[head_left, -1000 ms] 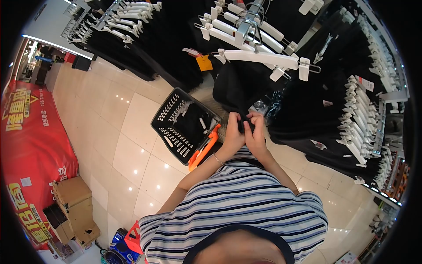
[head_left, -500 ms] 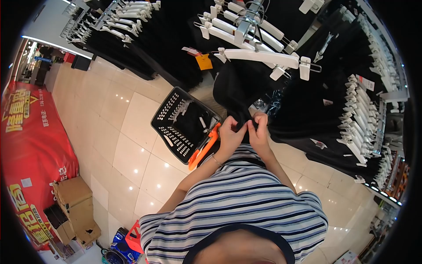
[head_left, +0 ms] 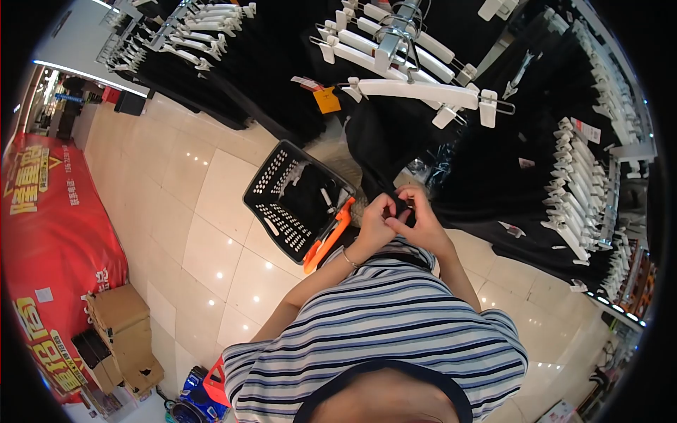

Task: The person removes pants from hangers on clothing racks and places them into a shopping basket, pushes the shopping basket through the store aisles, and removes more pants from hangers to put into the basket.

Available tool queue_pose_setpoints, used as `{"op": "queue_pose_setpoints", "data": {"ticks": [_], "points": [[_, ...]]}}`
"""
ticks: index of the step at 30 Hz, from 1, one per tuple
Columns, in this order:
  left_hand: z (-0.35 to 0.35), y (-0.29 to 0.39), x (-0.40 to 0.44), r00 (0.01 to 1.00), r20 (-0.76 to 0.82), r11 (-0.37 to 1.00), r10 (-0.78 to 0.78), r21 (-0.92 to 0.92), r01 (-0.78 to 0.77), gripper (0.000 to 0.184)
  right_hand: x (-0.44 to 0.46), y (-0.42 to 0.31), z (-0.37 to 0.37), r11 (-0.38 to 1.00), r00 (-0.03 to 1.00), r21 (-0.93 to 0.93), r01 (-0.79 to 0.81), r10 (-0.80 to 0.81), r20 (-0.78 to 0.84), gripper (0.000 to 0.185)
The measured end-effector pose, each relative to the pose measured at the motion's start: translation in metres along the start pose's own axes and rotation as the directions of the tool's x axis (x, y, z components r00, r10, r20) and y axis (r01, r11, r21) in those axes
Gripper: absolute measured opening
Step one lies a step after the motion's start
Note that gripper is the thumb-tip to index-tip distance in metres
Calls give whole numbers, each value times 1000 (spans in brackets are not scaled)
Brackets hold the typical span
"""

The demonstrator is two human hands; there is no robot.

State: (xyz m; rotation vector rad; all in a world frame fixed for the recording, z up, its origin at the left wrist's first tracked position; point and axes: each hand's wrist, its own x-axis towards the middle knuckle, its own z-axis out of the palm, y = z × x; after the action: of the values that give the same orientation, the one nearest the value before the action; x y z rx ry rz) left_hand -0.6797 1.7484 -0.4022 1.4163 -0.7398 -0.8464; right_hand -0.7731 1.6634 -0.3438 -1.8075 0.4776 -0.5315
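A black garment (head_left: pixel 384 144) hangs from a white clip hanger (head_left: pixel 416 92) in front of me, and both my hands are at its lower end. My left hand (head_left: pixel 377 224) is closed with the black cloth pinched between its fingers. Opposite it, my right hand (head_left: pixel 420 220) grips the same cloth, thumb turned toward the left hand. The kind of garment cannot be made out. Left of my hands stands a dark shopping basket (head_left: pixel 282 190) with an orange handle (head_left: pixel 330 236); black cloth (head_left: pixel 307 190) lies inside it.
More black garments on white hangers (head_left: pixel 578 190) hang at the right, and another rack (head_left: pixel 204 32) stands at the upper left. Cardboard boxes (head_left: pixel 123 335) and a red printed cover (head_left: pixel 60 233) are at the left, across the tiled floor (head_left: pixel 211 233). A yellow tag (head_left: pixel 326 100) hangs near the hangers.
My hands have shifted slightly, and the right one has turned so its thumb reaches across toward the left. The lower part of the garment has moved a little right. The basket has stayed put.
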Motion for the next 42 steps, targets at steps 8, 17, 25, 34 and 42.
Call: {"op": "queue_pose_setpoints", "data": {"ticks": [8, 17, 25, 34, 42], "points": [[2, 3, 10, 984, 132, 922, 116, -384, -57, 29, -6, 34, -4, 970, 973, 219, -109, 150, -176, 30], [-23, 76, 51, 765, 283, 492, 579, 627, -604, 34, 3, 50, -12, 982, 877, 159, -103, 165, -452, 11], [-28, 54, 86, 653, 547, 544, 523, 374, -751, 20, 4, 42, -24, 974, 896, 218, -59, 148, -420, 17], [-35, 69, 96, 749, 434, 674, 501, 347, -652, 16, 4, 47, -7, 977, 880, 214, -3, 104, -464, 29], [-39, 69, 96, 734, 478, 655, 482, 359, -664, 15, 14, 59, -9, 981, 909, 149, 124, -51, -414, 18]]}}
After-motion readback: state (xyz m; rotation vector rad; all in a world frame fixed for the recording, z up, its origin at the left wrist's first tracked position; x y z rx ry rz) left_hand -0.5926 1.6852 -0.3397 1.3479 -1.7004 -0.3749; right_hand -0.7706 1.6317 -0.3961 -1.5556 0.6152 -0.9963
